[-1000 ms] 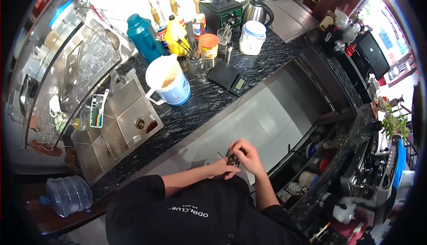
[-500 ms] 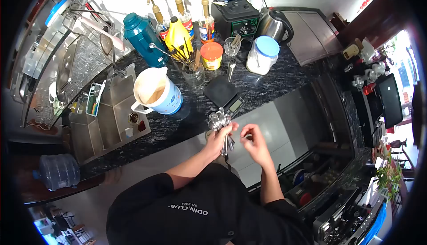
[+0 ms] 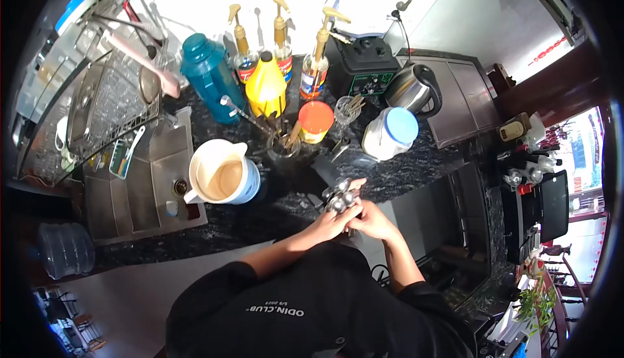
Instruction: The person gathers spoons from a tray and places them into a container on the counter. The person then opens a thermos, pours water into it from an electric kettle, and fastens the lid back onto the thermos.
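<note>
I see the left hand (image 3: 333,224) clasping bunched spoons (image 3: 340,199); loosening could drop some. I can't tell whether the right hand (image 3: 376,220) grips.

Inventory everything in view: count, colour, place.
utensils: several, silver, in hand
pitcher: 1, white-blue, right of sink
flask: 1, teal, behind pitcher
pump bottles: 3, gold-topped, rear
bottle: 1, yellow, beside flask
tub: 1, orange-lidded, centre
jar: 1, blue-lidded, right of tub
kettle: 1, silver, behind jar
appliance: 1, black, beside kettle
sink: 1, steel, left
water bottle: 1, bluish, lower left
others: too crowded to count
left hand: 1, bare, on utensils
right hand: 1, bare, beside left
</note>
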### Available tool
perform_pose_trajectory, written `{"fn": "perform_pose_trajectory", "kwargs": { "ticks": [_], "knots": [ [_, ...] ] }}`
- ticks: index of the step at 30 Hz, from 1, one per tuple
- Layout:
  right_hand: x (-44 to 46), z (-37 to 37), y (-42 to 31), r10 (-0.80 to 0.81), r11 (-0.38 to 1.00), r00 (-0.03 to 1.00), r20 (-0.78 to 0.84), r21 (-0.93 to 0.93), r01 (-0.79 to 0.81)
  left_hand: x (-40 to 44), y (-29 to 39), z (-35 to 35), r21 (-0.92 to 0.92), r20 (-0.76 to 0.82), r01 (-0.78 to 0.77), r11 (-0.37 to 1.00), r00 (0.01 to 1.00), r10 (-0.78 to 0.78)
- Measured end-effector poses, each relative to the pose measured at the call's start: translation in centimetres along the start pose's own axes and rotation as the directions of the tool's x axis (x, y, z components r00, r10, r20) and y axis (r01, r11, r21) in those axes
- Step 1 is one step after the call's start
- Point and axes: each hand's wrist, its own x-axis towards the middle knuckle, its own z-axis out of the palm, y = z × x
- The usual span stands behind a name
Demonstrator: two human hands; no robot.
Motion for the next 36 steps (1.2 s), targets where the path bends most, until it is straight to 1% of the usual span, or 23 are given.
{"fn": "perform_pose_trajectory", "kwargs": {
  "ticks": [2,3,4,6,8,9,10,11,12,13,14,17,21,22,23,25,26,27,28,29,30,32,36],
  "knots": [
    [1.4,-1.3,-1.2,0.03,0.997,0.998,0.061,-0.072,-0.026,0.7,-0.5,-0.8,0.111,-0.004,-0.057,0.992,0.998,0.058],
    [2.0,-2.1,-1.2,0.049,0.995,0.993,0.106,-0.093,-0.039,1.2,0.2,-0.5,0.006,-0.056,0.016,1.0,0.998,-0.016],
    [2.6,-2.6,-1.2,-0.018,0.997,0.992,0.127,-0.066,0.027,1.9,1.2,-0.2,-0.001,-0.072,0.077,0.997,0.994,-0.077],
    [3.7,-4.5,0.6,-0.03,0.993,0.976,0.218,-0.105,0.054,3.0,0.6,-0.2,-0.05,-0.079,0.164,0.985,0.983,-0.167],
    [4.8,-6.2,0.7,-0.19,0.961,0.956,0.225,-0.154,0.228,4.7,0.0,-0.2,-0.065,-0.1,0.144,0.987,0.984,-0.15],
    [4.9,-6.7,0.6,-0.277,0.942,0.939,0.205,-0.136,0.307,5.3,-1.1,-0.1,-0.121,-0.143,0.047,0.992,0.988,-0.064],
    [5.3,-7.9,-0.6,-0.135,0.977,0.956,0.262,-0.129,0.173,6.2,0.3,0.3,-0.19,-0.217,0.059,0.98,0.971,-0.101],
    [5.0,-8.6,-2.1,-0.128,0.982,0.97,0.207,-0.11,0.153,6.7,0.4,0.6,-0.238,-0.286,-0.113,0.965,0.957,0.042],
    [5.4,-10.5,-3.1,-0.114,0.899,0.956,0.271,-0.381,0.215,7.5,-0.1,0.6,-0.268,-0.329,-0.172,0.948,0.941,0.077],
    [5.5,-11.8,-4.4,-0.101,0.862,0.945,0.312,-0.446,0.24,8.4,1.7,1.2,-0.375,-0.392,-0.191,0.907,0.92,0.031],
    [5.6,-12.8,-5.2,-0.08,0.822,0.932,0.354,-0.506,0.262,9.0,1.9,1.4,-0.305,-0.456,-0.205,0.93,0.889,0.046],
    [6.6,-14.6,-5.7,-0.078,0.811,0.886,0.458,-0.487,0.323,11.1,2.0,3.3,0.12,-0.515,-0.045,0.992,0.852,0.101],
    [8.7,-15.9,-6.7,-0.09,0.703,0.886,0.455,-0.601,0.38,13.3,-0.3,4.6,0.226,-0.752,-0.053,0.973,0.624,0.21],
    [9.0,-16.2,-7.9,-0.042,0.652,0.886,0.461,-0.659,0.374,13.7,-0.2,4.7,0.238,-0.771,-0.067,0.969,0.593,0.23],
    [9.5,-16.6,-8.2,-0.052,0.608,0.885,0.462,-0.688,0.395,13.7,-0.7,4.4,0.242,-0.75,-0.032,0.97,0.628,0.208],
    [11.1,-18.0,-8.2,-0.071,0.505,0.864,0.499,-0.728,0.463,15.3,-0.2,4.0,0.395,-0.687,-0.037,0.918,0.652,0.322],
    [12.2,-19.1,-9.1,0.014,0.501,0.85,0.527,-0.739,0.45,15.6,0.5,3.8,0.405,-0.701,0.038,0.914,0.655,0.283],
    [13.5,-20.4,-9.8,0.072,0.368,0.852,0.518,-0.808,0.46,15.7,0.7,3.0,0.463,-0.699,0.049,0.885,0.635,0.33],
    [15.3,-21.7,-10.0,0.113,0.323,0.855,0.507,-0.832,0.451,15.3,1.1,2.5,0.466,-0.739,0.055,0.883,0.573,0.355],
    [17.1,-23.0,-10.2,0.17,0.246,0.87,0.462,-0.875,0.417,14.5,1.8,1.9,0.452,-0.755,0.037,0.891,0.549,0.359],
    [19.3,-24.3,-9.5,0.204,0.199,0.885,0.419,-0.903,0.382,13.1,1.7,1.2,0.404,-0.786,0.057,0.913,0.533,0.314],
    [23.3,-26.2,-7.1,0.221,-0.007,0.894,0.389,-0.916,0.4,10.6,1.8,0.7,0.238,-0.833,0.035,0.971,0.52,0.186],
    [27.2,-23.7,-4.6,0.432,-0.26,0.887,0.163,-0.919,0.296,5.0,-2.4,0.7,0.177,-0.835,0.116,0.977,0.544,0.086]
  ]
}}
